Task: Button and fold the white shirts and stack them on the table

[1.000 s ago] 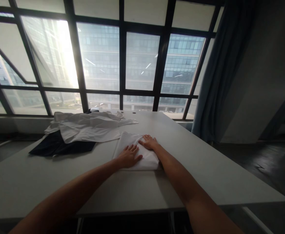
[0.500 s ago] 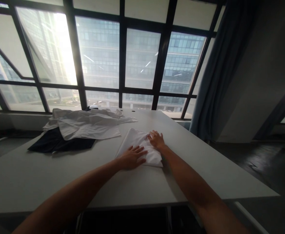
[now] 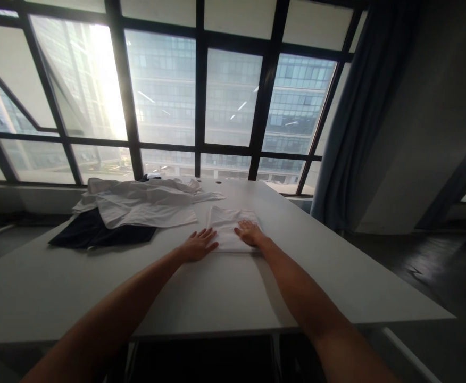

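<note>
Currently my left hand point(image 3: 196, 247) lies spread flat beside the folded white cloth point(image 3: 230, 234); my right hand point(image 3: 249, 233) presses flat on it. Right of the shirt pile point(image 3: 137, 205). Probably soft, light, limp; grip its folded edges

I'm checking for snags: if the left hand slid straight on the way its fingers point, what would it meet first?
Probably the folded white cloth: the left hand lies flat on the table, fingers aimed at the cloth's near left edge, close by or just touching.
</note>
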### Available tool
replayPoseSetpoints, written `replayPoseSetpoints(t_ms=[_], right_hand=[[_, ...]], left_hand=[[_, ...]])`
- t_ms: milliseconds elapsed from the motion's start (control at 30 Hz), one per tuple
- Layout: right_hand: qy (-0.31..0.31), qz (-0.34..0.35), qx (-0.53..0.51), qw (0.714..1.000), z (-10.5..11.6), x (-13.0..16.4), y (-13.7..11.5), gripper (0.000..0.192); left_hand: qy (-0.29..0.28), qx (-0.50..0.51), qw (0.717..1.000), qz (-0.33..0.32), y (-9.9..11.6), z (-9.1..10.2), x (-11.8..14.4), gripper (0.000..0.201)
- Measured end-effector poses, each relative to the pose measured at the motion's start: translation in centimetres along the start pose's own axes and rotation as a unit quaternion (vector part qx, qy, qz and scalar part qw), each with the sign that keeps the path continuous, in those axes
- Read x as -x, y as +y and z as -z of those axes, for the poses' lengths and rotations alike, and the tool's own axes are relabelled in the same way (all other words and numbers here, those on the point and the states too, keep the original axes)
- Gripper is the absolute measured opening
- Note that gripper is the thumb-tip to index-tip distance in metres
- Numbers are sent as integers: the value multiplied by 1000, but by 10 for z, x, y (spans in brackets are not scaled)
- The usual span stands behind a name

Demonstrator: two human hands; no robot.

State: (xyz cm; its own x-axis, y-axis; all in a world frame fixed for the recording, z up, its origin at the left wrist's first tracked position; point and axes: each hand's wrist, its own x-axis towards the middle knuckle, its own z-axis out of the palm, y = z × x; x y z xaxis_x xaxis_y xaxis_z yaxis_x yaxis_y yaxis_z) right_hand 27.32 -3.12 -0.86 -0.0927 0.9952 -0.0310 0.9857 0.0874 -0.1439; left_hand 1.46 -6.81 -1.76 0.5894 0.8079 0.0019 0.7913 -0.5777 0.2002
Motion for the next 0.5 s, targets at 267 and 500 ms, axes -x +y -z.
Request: replayPoseSetpoints(t_ms=[267, 500], right_hand=[[19, -4, -2, 1000, -14, 24, -65, 68], [-57, -75, 27, 995, -5, 1, -11, 61]], left_hand=[[37, -17, 998, 46, 6, -6, -9, 69], [40, -20, 997, 67, 6, -6, -7, 66]])
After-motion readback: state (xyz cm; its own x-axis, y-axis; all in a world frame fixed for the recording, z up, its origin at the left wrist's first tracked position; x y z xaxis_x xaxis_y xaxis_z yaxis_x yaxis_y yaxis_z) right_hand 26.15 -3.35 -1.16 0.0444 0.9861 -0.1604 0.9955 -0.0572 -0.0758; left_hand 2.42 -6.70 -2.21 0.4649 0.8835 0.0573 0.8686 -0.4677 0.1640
